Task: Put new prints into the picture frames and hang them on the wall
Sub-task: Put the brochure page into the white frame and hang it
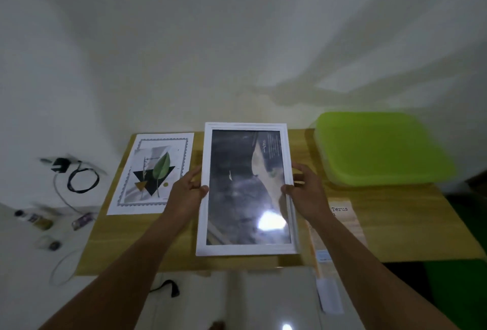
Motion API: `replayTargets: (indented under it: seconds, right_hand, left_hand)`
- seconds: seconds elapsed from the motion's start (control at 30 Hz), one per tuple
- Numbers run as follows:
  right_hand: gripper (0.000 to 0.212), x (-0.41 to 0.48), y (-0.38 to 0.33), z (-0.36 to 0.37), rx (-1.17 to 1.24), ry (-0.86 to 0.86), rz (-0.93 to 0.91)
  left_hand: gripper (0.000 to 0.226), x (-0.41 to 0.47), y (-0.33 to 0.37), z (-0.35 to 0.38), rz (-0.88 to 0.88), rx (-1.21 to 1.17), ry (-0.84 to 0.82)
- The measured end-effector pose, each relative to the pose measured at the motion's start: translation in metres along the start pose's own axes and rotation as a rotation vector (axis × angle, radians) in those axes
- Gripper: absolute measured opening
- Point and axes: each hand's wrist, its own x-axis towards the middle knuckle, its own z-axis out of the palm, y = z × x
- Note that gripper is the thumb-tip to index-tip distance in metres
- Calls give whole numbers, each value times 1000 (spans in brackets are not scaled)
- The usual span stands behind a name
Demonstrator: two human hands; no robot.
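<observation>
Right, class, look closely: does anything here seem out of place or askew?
The beige sheet beside the right hand overhangs the table's front edge and might slip off. Also, the white frame, gripped by the left hand and right hand, stands tall while its print's lettering runs sideways.

Glossy glass in white frame [246,190]; left of it matt paper print [151,174]; right, smooth green plastic container [379,147]; beneath, wood-grain surface [395,224]

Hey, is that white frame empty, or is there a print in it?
Filled. A dark print shows inside the frame, behind glass with a bright glare.
</observation>
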Motion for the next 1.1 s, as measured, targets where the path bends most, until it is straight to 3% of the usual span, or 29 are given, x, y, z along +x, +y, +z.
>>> replayTargets:
  seconds: [0.1,0.27,0.43,0.63,0.87,1.0,1.1]
  right_hand:
    - [47,0,13,13,20,9,26]
    - [17,0,-15,33,-21,-27,30]
    - [51,-10,-81,30,33,-208,-65]
    - [70,-25,-127,15,75,-379,-71]
    - [55,-31,-150,3,360,-502,11]
    - [51,-25,-145,-8,357,-415,-11]
    - [54,-20,-134,-15,359,-338,-59]
  left_hand:
    - [52,3,5,-4,-16,-135,-19]
    - [54,6,47,-20,110,-48,28]
    - [61,0,86,-26,231,-79,-31]
    - [65,-18,114,-24,293,-126,-133]
    - [56,-43,120,-5,261,-220,-356]
    - [51,-46,118,7,215,-268,-393]
    - [53,-41,111,16,278,-186,-352]
